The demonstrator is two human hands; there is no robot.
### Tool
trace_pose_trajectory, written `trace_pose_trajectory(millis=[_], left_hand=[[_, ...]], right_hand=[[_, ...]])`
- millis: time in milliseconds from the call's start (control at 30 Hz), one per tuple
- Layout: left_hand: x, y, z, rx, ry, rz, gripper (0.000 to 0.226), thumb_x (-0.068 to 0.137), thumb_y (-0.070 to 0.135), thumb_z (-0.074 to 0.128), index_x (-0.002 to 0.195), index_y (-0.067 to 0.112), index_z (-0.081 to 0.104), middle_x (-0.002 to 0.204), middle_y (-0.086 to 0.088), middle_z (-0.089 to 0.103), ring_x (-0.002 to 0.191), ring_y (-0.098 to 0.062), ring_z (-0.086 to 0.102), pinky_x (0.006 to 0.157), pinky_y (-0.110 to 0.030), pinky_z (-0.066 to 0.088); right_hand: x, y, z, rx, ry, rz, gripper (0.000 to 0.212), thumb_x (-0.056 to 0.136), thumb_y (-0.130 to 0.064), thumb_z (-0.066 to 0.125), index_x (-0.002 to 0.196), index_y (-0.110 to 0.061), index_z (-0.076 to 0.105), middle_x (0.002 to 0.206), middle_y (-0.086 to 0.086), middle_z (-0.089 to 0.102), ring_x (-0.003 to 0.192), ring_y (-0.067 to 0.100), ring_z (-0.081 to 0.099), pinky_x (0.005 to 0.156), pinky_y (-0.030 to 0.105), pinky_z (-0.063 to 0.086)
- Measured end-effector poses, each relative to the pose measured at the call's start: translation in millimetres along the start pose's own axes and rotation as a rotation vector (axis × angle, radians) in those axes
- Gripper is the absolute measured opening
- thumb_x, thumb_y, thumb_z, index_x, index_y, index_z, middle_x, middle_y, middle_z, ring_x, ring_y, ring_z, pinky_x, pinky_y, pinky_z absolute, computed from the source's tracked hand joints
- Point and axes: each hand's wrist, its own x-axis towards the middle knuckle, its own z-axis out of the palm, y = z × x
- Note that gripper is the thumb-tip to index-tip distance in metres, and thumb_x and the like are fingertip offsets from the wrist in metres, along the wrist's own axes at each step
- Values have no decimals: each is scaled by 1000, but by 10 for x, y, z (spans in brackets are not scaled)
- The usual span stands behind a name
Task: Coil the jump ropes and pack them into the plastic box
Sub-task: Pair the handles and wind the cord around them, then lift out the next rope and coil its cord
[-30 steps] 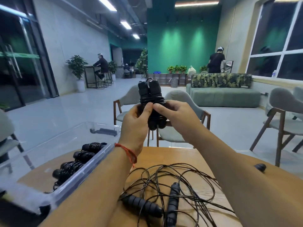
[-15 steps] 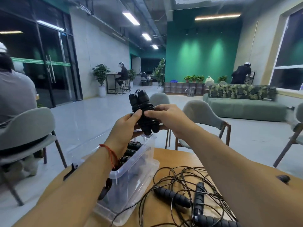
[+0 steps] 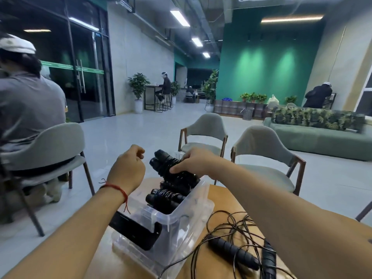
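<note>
While my left hand (image 3: 128,168) hangs over the left side of the box, its fingers curled in on nothing that I can see, the work falls to the other hand. The plastic box (image 3: 181,224) stands by the left edge of the desk (image 3: 218,196), with a black clip (image 3: 136,232) on its near end and coiled ropes (image 3: 164,198) lying in its far half. Above those, my right hand (image 3: 194,162) holds the coiled jump rope (image 3: 167,168). The fingers are wrapped over the bundle, the handle ends point up and to the left, and its lower end is at the box's far rim.

To seat it well, I reckon I should tip the bundle flat beside the ones inside. I should keep the wraps pinched until it is wedged in place, so the cord cannot spring loose. My left hand could steady the box wall.

Rightmost, toward the desk's near edge, the loose jump ropes (image 3: 233,250) lie tangled. One strand runs close by the box, so I should watch that it doesn't snag.
</note>
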Motion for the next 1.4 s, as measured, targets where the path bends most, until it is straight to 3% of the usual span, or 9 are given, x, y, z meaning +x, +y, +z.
trace_pose_trajectory(millis=[233,300,400,533,667,833,1067,1233,1400], left_hand=[[41,-76,38,-15,-102,-108,38,101,9,39,131,24,55,120,0,65,106,-24,61,92,-37,49],[44,-90,39,-2,-111,-114,39,100,9,38,132,25,54,121,-2,65,99,-21,62,90,-38,51],[30,-95,38,12,-116,-102,38,102,10,38,134,24,53,121,-4,65,94,-17,61,87,-38,54],[32,-107,33,21,-107,-88,36,104,12,39,136,21,54,125,-6,66,104,-25,62,89,-39,54],[30,-107,43,33,-105,-83,36,105,12,39,137,19,53,125,-7,66,103,-25,61,84,-35,48],[30,-115,64,46,-100,-72,35,106,12,40,138,18,52,126,-8,66,105,-27,62,84,-35,50],[38,-106,90,112,-115,-47,38,106,13,39,141,18,50,126,-8,65,103,-26,62,82,-35,51],[15,-78,100,187,-130,-15,37,107,15,41,143,17,50,127,-11,65,103,-28,63,83,-36,52],[-41,8,72,262,-126,95,33,102,14,48,133,18,58,126,-7,68,114,-28,60,96,-45,56]], right_hand=[[-51,-357,544,-121,-224,-42,51,85,-49,86,124,-20,70,106,2,73,90,23,74,70,34,64],[-68,-411,670,-116,-292,-13,50,88,-48,84,124,-17,68,103,3,72,82,24,74,66,33,63],[-118,-484,766,-219,-348,-19,42,98,-49,72,119,-12,69,97,3,68,81,24,70,81,39,64],[-192,-560,859,-557,-366,-130,41,113,-47,44,104,-11,64,85,2,59,80,22,59,81,37,46],[-197,-543,883,-591,-185,-279,33,105,-39,57,125,-15,67,106,4,70,96,27,66,81,37,54],[-211,-476,687,-645,-470,-333,64,96,-11,64,155,-34,54,134,-1,66,106,23,58,93,36,52],[-71,-425,751,-887,-545,-353,56,100,-22,61,154,-35,55,118,0,58,109,28,55,87,39,45],[-61,-376,731,-735,-548,-317,51,102,-29,63,153,-34,58,126,-1,65,113,25,58,90,35,45],[-188,-298,592,-563,-341,-320,58,98,-32,71,153,-28,56,137,-1,66,109,20,57,90,34,47]])
